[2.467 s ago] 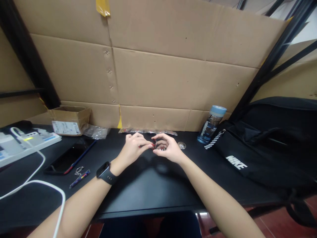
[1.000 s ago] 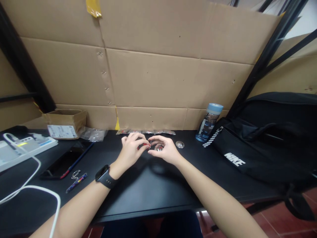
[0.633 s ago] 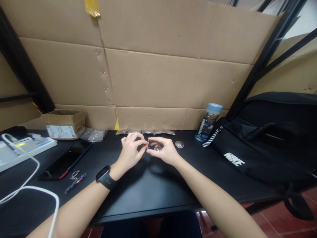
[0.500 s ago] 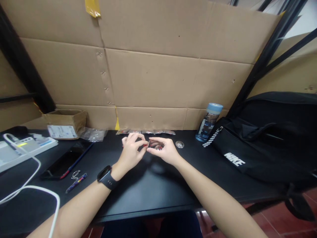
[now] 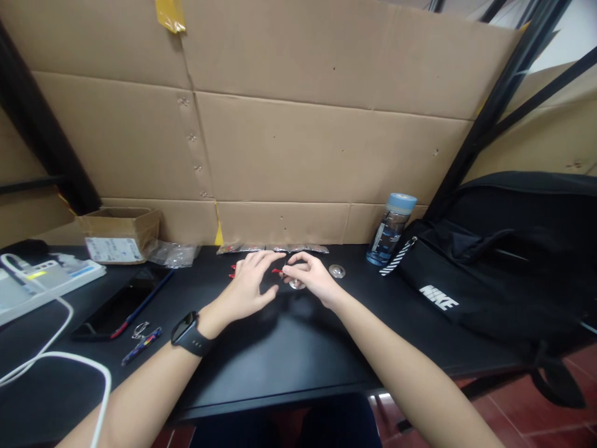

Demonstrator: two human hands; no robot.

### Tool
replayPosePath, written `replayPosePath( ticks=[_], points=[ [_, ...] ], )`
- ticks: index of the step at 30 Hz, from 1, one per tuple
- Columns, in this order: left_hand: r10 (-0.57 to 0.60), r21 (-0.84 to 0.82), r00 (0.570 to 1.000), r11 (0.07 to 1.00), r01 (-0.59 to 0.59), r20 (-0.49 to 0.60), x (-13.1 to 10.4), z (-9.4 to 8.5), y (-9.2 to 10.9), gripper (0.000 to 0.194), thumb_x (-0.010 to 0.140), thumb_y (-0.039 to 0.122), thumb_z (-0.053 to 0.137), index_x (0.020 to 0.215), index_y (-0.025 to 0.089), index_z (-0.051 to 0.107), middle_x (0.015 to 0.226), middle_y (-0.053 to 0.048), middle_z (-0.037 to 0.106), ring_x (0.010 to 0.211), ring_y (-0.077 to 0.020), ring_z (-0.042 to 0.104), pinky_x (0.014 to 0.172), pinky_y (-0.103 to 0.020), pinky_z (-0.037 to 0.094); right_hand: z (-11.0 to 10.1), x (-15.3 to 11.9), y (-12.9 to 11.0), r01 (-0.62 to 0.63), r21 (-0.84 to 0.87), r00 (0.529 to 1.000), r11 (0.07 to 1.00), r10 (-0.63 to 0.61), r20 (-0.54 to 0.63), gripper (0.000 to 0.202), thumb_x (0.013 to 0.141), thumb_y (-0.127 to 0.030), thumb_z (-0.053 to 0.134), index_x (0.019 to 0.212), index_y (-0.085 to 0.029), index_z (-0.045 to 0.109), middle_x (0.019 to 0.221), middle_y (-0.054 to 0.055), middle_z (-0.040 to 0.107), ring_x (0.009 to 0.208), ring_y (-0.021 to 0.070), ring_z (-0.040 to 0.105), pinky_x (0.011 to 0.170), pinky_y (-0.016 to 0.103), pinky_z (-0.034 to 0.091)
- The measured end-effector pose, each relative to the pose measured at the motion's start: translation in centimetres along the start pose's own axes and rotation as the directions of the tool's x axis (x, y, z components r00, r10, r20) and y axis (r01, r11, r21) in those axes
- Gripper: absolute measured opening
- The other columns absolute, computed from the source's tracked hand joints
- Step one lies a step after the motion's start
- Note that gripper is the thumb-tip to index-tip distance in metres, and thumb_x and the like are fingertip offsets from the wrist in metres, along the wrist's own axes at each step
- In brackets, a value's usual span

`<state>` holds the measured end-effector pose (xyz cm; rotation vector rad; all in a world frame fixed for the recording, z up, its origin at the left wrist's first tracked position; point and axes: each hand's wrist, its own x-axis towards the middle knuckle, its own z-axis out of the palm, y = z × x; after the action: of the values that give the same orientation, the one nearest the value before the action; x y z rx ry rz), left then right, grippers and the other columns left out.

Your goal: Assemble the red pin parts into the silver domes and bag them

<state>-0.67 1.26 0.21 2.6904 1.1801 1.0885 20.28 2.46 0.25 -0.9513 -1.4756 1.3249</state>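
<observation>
Over the middle of the black table, my right hand [image 5: 314, 278] pinches a small red piece [image 5: 277, 271] with a thin part reaching up between thumb and forefinger; its exact kind is too small to tell. Just left of it, my left hand [image 5: 250, 280] is open, thumb and fingers apart, with nothing held. Below my right fingers a shiny round piece [image 5: 296, 284] shows on the table. Another clear round disc [image 5: 336, 271] lies to the right of that hand. Red bits [image 5: 232, 271] peek out behind my left hand. Several flat clear packets [image 5: 270, 247] line the cardboard wall.
On the left are a power strip [image 5: 51, 280], white cable [image 5: 74, 356], phone [image 5: 124, 303], patterned key strap [image 5: 142, 346], plastic bag [image 5: 175, 254] and small cardboard box [image 5: 116, 235]. A water bottle [image 5: 390, 229] and black backpack [image 5: 504, 267] stand on the right.
My left hand has let go of the small red piece and drawn back slightly left, its fingers opening. My right hand keeps the piece in its pinch.
</observation>
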Motion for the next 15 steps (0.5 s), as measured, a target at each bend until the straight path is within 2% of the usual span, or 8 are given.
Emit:
replayPosePath(
  ticks=[2,5,9,15],
  points=[
    [0.015,0.008,1.0,1.0,-0.015,0.027,-0.02,0.06,-0.19,0.062,0.087,0.031,0.071,0.143,0.033,0.047,0.141,-0.008,0.054,0.129,-0.0304,0.046,0.098,-0.044,0.037,-0.06,-0.09,-0.07,-0.004,-0.035,0.999,0.999,0.005,0.037,0.04,0.076,-0.047,0.081,0.094,-0.019,0.06,0.084,0.005,0.076,0.075,0.0165,0.072,0.061,0.023,0.048],
    [0.021,0.03,1.0,0.999,-0.022,0.016,0.13,0.07,-0.39,0.048,0.086,0.037,0.075,0.131,0.034,0.059,0.136,-0.006,0.058,0.127,-0.0301,0.048,0.097,-0.044,0.037,0.01,-0.25,-0.2,0.002,-0.064,0.995,0.998,0.004,0.1,0.035,0.081,-0.049,0.076,0.091,-0.018,0.063,0.09,0.007,0.076,0.081,0.0176,0.073,0.063,0.024,0.049],
    [-0.005,0.017,1.0,1.0,0.006,-0.023,0.29,-0.13,-0.62,0.045,0.088,0.039,0.074,0.13,0.031,0.06,0.133,-0.007,0.062,0.124,-0.0287,0.052,0.098,-0.044,0.037,0.06,-0.21,-0.09,0.019,-0.073,0.989,0.997,-0.008,0.147,0.035,0.087,-0.052,0.069,0.095,-0.018,0.066,0.098,0.008,0.076,0.088,0.0197,0.073,0.066,0.026,0.052],
    [-0.017,-0.01,0.999,1.0,0.017,-0.029,0.2,0.17,-1.02,0.05,0.086,0.042,0.075,0.133,0.031,0.06,0.131,-0.006,0.065,0.124,-0.0284,0.053,0.1,-0.044,0.039,0.08,0.22,0.28,0.176,-0.236,0.983,0.956,-0.159,0.09,0.026,0.084,-0.042,0.072,0.092,-0.018,0.067,0.089,0.004,0.071,0.074,0.0148,0.064,0.065,0.026,0.05]
  ],
)
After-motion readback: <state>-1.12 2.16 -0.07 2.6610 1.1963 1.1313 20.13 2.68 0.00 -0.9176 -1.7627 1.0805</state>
